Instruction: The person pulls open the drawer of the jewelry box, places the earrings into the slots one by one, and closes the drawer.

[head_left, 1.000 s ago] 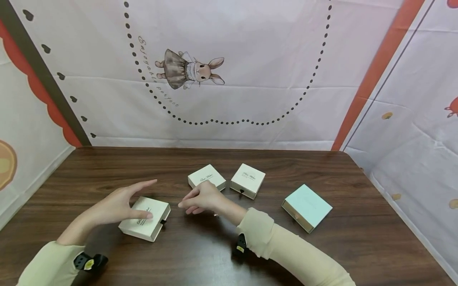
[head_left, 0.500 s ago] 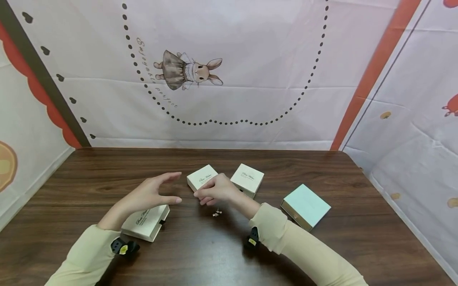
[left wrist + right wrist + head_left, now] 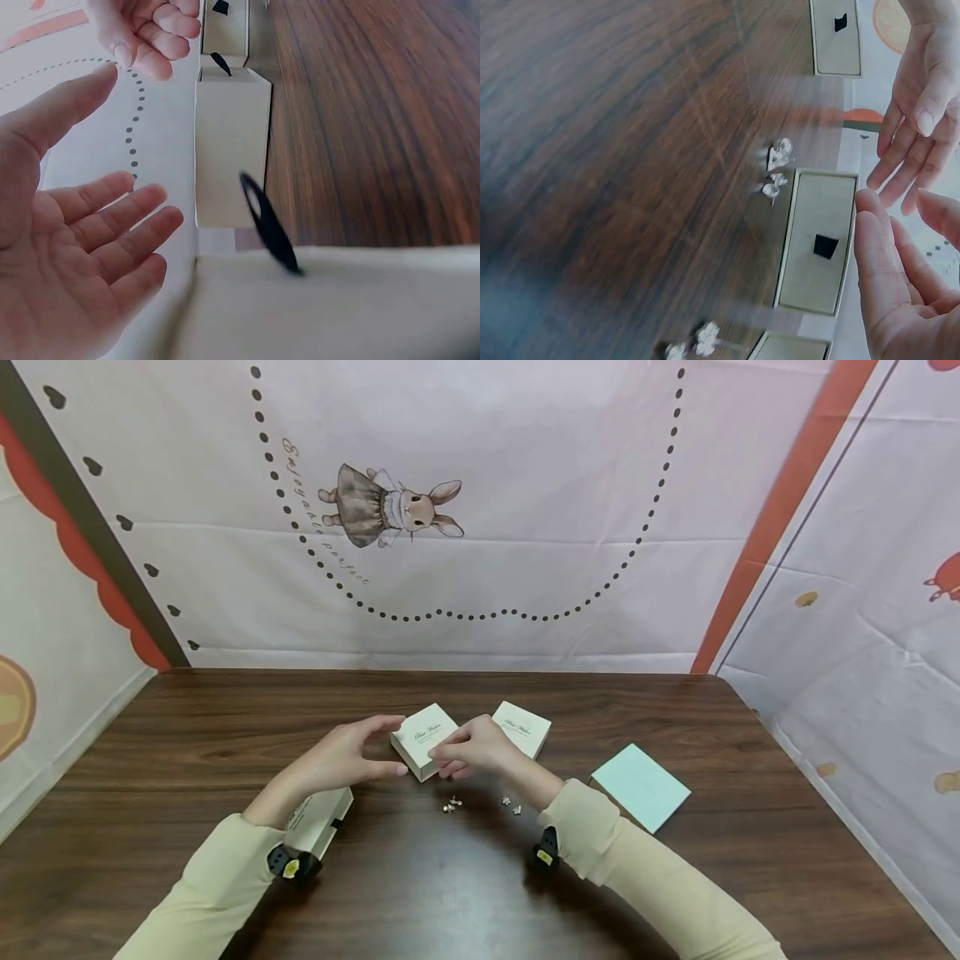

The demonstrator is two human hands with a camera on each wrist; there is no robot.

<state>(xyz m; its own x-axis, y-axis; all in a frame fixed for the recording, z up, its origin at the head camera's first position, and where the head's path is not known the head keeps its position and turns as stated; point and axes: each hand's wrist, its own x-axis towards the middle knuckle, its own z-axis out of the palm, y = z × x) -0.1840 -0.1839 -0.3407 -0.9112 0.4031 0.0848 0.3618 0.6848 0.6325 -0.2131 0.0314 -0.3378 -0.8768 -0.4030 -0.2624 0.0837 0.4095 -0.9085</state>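
Observation:
My left hand (image 3: 337,764) hovers at the left side of the middle cream box (image 3: 423,737), thumb and fingers spread apart; whether it touches the box cannot be told. At that box's front right is my right hand (image 3: 480,747). Its fingers (image 3: 877,255) are loosely bent, the thumb stands apart, and nothing shows between them. "Best Wishes" is printed on the lid, and a black pull tab (image 3: 825,246) marks the front. Small silvery earrings (image 3: 452,805) lie on the table before the box. More earrings (image 3: 512,806) lie below my right wrist.
Another cream box (image 3: 321,822) sits under my left forearm, partly hidden. A third cream box (image 3: 525,727) stands behind my right hand. To the right is a mint green box (image 3: 641,785). The dark wooden table (image 3: 225,718) ends at a printed cloth backdrop (image 3: 540,543).
My left hand has moved right, from over the left cream box to beside the middle one. My right hand has shifted right and slightly away, uncovering the earrings.

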